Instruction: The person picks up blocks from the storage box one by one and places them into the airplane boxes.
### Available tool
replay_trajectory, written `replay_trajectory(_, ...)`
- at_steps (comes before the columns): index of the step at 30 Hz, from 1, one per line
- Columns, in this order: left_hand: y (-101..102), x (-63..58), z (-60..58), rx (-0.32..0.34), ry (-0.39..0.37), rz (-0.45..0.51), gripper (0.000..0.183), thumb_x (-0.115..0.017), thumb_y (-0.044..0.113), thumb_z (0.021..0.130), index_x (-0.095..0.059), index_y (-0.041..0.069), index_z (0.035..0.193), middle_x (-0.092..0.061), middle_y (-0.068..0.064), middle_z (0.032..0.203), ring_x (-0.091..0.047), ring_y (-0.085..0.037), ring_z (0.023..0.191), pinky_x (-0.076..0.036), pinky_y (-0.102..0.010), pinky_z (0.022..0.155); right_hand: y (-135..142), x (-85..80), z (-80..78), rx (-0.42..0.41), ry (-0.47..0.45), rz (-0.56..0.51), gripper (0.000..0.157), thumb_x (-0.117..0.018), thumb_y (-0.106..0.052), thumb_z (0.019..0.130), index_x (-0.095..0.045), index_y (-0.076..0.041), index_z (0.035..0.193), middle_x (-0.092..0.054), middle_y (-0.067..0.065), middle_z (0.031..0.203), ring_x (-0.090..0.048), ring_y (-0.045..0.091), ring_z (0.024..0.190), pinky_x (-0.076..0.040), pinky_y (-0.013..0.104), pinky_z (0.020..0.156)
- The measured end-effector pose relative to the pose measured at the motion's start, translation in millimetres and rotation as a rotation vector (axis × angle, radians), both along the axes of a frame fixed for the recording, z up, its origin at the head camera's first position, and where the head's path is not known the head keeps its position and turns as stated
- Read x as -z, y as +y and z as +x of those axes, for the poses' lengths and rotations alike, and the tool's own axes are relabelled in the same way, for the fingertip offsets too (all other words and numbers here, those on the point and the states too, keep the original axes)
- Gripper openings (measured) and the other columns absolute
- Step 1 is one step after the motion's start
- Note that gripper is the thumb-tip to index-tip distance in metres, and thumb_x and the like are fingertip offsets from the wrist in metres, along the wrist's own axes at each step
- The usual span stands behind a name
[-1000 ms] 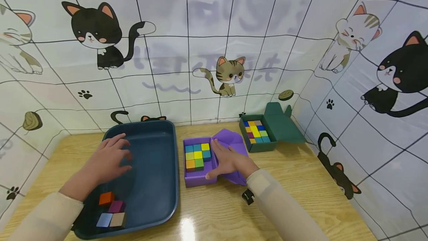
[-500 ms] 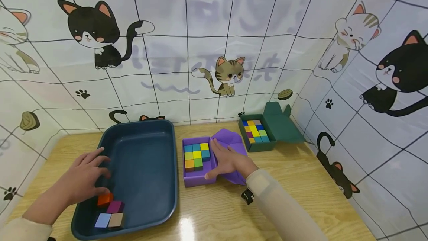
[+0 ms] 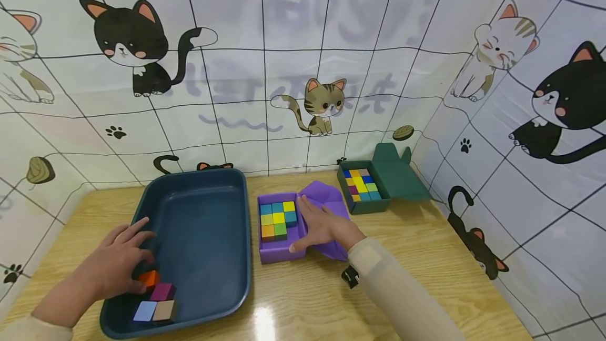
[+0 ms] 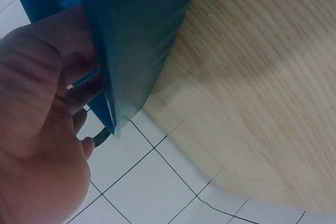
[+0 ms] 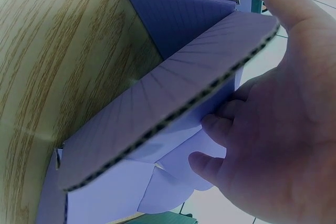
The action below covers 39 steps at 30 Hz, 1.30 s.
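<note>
My left hand point(image 3: 113, 264) reaches over the left rim of the dark blue tray point(image 3: 203, 246), fingers spread and thumb tip right at an orange block point(image 3: 149, 279). Beside that lie a purple block point(image 3: 163, 292), a light blue block point(image 3: 144, 311) and a tan block point(image 3: 164, 311). In the left wrist view, the tray wall point(image 4: 136, 35) hides the fingertips. My right hand point(image 3: 324, 225) rests on the right side of the purple box point(image 3: 283, 254), thumb near its front corner and fingers along the edge by the folded-back lid point(image 5: 168, 93). Several coloured blocks point(image 3: 279, 218) sit in the box's left part.
A green box point(image 3: 371, 206) with its lid point(image 3: 400, 175) open stands at the back right, filled with coloured blocks. Cat-patterned sheets surround the wooden table point(image 3: 312, 304) at the back and sides. A small black object point(image 3: 350, 277) shows at the right sleeve.
My left hand has moved left and toward the near end of the tray, lowering beside the orange block. My right hand stays on the purple box.
</note>
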<state>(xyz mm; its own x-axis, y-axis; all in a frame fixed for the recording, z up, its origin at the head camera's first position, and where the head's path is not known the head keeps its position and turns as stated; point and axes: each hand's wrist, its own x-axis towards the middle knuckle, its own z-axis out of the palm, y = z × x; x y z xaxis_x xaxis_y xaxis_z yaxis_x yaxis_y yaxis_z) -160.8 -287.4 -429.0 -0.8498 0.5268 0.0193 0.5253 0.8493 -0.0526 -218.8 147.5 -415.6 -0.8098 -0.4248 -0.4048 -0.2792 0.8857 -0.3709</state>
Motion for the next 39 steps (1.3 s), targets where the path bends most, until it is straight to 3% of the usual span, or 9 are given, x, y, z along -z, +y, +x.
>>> replay_trajectory(13, 1, 8.0, 0.5, -0.004, 0.032, -0.022, 0.034, -0.086, 0.043, 0.046, -0.067, 0.024, 0.068, -0.059, -0.017, 0.116, -0.023, -0.042, 0.130, 0.028, -0.039, 0.106, -1, -0.3, -0.8, 0.001, 0.000, -0.005, 0.123, -0.066, -0.066, 0.066, 0.007, -0.010, 0.147, 0.007, 0.008, 0.155, 0.003, 0.019, 0.144, -0.004, 0.050, 0.116)
replay_trajectory(16, 1, 9.9, 0.0, -0.006, 0.033, -0.018, 0.034, -0.085, 0.041, 0.047, -0.068, 0.023, 0.069, -0.059, -0.016, 0.115, -0.024, -0.042, 0.130, 0.021, -0.047, 0.110, -1, -0.9, -0.4, 0.001, 0.000, -0.004, 0.123, -0.066, -0.065, 0.066, 0.007, -0.010, 0.147, 0.007, 0.008, 0.155, 0.003, 0.019, 0.144, -0.004, 0.050, 0.115)
replay_trajectory(21, 2, 9.7, -4.0, -0.018, 0.053, 0.014, 0.030, -0.084, 0.037, 0.051, -0.067, 0.022, 0.070, -0.060, -0.016, 0.112, -0.027, -0.042, 0.128, -0.006, -0.060, 0.109, -1, -0.8, -0.1, 0.002, 0.003, -0.005, 0.122, -0.066, -0.065, 0.066, 0.007, -0.010, 0.147, 0.007, 0.008, 0.155, 0.002, 0.019, 0.144, -0.004, 0.050, 0.115)
replay_trajectory(27, 4, 3.7, -10.9, -0.025, 0.116, 0.079, 0.028, -0.082, 0.032, 0.055, -0.065, 0.021, 0.074, -0.059, -0.016, 0.112, -0.029, -0.041, 0.127, 0.000, -0.054, 0.113, 0, -1.3, 1.0, 0.001, 0.011, -0.002, 0.123, -0.066, -0.066, 0.065, 0.006, -0.010, 0.147, 0.006, 0.008, 0.155, 0.001, 0.020, 0.144, -0.005, 0.050, 0.115)
replay_trajectory(33, 14, -8.4, -19.5, 0.010, 0.219, 0.142, 0.031, -0.080, 0.031, 0.057, -0.065, 0.016, 0.079, -0.058, -0.016, 0.110, -0.030, -0.039, 0.127, -0.015, -0.056, 0.108, 0, -1.0, 1.1, 0.004, 0.008, 0.000, 0.123, -0.066, -0.066, 0.065, 0.007, -0.010, 0.147, 0.006, 0.008, 0.155, 0.001, 0.020, 0.144, -0.006, 0.050, 0.115)
replay_trajectory(39, 33, -21.9, -27.8, 0.035, 0.239, 0.177, 0.031, -0.078, 0.029, 0.060, -0.065, 0.014, 0.083, -0.057, -0.015, 0.113, -0.028, -0.038, 0.129, -0.019, -0.057, 0.106, 0, -0.5, 0.9, 0.000, 0.007, 0.000, 0.123, -0.066, -0.066, 0.065, 0.007, -0.009, 0.147, 0.007, 0.008, 0.155, 0.002, 0.019, 0.144, -0.005, 0.050, 0.115)
